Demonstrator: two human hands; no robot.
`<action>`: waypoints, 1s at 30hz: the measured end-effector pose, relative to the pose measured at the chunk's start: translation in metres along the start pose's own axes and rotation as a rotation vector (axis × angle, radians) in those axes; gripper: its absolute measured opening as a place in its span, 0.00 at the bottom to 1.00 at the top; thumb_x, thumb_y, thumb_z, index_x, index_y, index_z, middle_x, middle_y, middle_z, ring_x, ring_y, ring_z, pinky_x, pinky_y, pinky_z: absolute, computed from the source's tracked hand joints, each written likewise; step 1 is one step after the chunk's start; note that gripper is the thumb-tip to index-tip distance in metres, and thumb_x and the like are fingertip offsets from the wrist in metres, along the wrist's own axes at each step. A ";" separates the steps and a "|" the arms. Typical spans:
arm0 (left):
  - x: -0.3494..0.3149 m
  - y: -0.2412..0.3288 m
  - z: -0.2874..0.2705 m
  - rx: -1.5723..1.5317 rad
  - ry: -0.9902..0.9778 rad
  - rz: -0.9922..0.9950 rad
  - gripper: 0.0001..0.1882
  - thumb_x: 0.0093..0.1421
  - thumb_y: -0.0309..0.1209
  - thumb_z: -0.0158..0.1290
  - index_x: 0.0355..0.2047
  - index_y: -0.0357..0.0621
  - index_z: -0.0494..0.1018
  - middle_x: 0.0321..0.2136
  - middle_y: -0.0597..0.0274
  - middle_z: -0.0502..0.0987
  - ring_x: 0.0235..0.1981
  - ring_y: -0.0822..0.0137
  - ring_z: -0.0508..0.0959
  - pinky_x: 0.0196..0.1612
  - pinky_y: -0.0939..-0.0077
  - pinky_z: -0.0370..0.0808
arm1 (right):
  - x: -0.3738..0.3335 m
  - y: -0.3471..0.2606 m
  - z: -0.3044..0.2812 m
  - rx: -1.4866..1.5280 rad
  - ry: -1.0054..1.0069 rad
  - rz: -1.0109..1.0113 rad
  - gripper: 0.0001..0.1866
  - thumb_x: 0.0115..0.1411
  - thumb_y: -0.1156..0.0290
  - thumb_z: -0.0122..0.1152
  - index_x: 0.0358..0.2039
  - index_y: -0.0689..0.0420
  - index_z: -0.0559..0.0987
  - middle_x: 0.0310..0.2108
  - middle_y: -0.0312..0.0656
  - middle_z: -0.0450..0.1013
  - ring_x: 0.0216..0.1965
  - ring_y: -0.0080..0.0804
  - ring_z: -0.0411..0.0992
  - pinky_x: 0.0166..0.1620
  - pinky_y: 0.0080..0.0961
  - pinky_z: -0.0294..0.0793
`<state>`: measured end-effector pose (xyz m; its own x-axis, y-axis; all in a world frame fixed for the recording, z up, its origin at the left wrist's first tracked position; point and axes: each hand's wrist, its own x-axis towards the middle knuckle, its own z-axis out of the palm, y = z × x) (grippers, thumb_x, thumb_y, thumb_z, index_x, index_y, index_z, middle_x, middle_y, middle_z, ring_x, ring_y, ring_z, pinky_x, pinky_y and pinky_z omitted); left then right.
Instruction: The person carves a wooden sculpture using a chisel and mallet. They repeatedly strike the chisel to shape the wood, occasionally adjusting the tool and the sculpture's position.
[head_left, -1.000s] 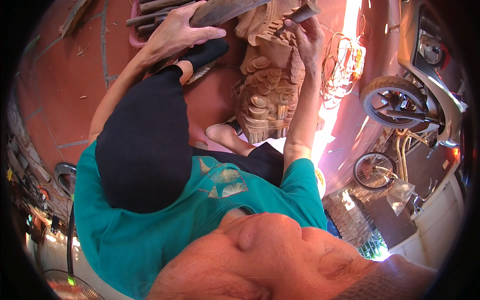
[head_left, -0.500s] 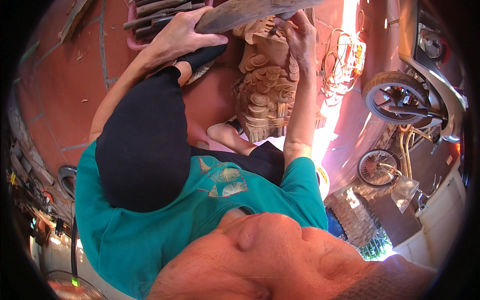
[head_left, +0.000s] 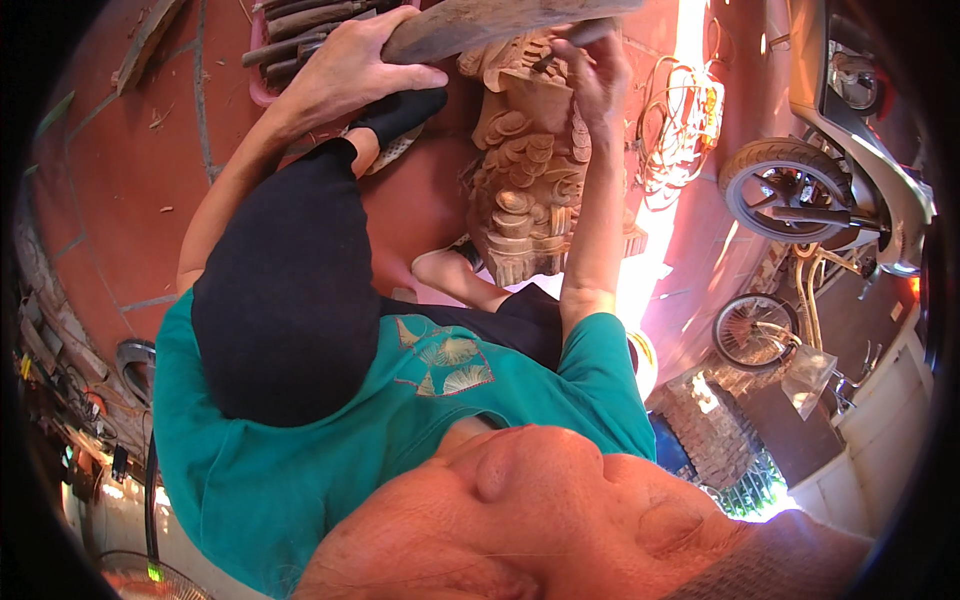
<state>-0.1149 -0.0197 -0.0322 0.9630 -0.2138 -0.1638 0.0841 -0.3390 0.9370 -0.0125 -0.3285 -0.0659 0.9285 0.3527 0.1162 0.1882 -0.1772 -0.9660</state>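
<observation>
My left hand (head_left: 345,75) is closed on a thick greyish wooden bar (head_left: 480,32), its thumb along the lower edge and its other fingers partly hidden. The bar reaches to the right across the top, over the far end of a brown wood carving (head_left: 525,170). My right hand (head_left: 598,80) is closed round a dark chisel (head_left: 588,32), just under the bar's right end. The chisel's lower end points at the upper part of the carving; I cannot tell whether it touches. Rounded, scale-like and cloud-like shapes cover the carving, which lies on the floor between my legs.
A pink basket (head_left: 262,92) with several tool handles stands beyond my left hand. To the right lie a coiled cable and power strip (head_left: 705,110) on the red floor. A motorbike wheel (head_left: 785,190) and a bicycle wheel (head_left: 755,330) stand further right.
The wooden bar and my left hand have shifted slightly left and down. My right hand has turned a little, and more of the chisel's handle shows above its fingers.
</observation>
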 end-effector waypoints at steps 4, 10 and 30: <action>-0.008 -0.016 0.007 -0.168 0.115 -0.055 0.31 0.57 0.40 0.68 0.57 0.41 0.74 0.37 0.66 0.78 0.39 0.74 0.76 0.45 0.76 0.75 | -0.008 -0.010 -0.021 0.162 0.285 -0.022 0.17 0.66 0.78 0.63 0.54 0.62 0.72 0.45 0.50 0.80 0.43 0.40 0.82 0.46 0.31 0.87; -0.010 -0.012 0.009 -0.166 0.136 -0.233 0.35 0.57 0.42 0.68 0.61 0.41 0.72 0.36 0.68 0.78 0.32 0.78 0.75 0.31 0.82 0.73 | -0.011 -0.019 -0.027 0.125 0.343 -0.067 0.16 0.65 0.80 0.64 0.51 0.63 0.71 0.42 0.50 0.80 0.41 0.36 0.81 0.43 0.30 0.87; -0.011 -0.014 0.013 -0.183 0.087 -0.193 0.31 0.56 0.42 0.69 0.56 0.41 0.74 0.34 0.70 0.76 0.30 0.78 0.74 0.32 0.80 0.73 | -0.011 -0.002 0.012 -0.319 0.203 -0.032 0.23 0.54 0.66 0.79 0.46 0.56 0.76 0.35 0.41 0.83 0.34 0.30 0.83 0.37 0.24 0.82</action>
<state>-0.1300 -0.0247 -0.0478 0.9422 -0.0793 -0.3254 0.3057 -0.1934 0.9323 -0.0272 -0.3210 -0.0684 0.9589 0.1793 0.2199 0.2792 -0.4577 -0.8442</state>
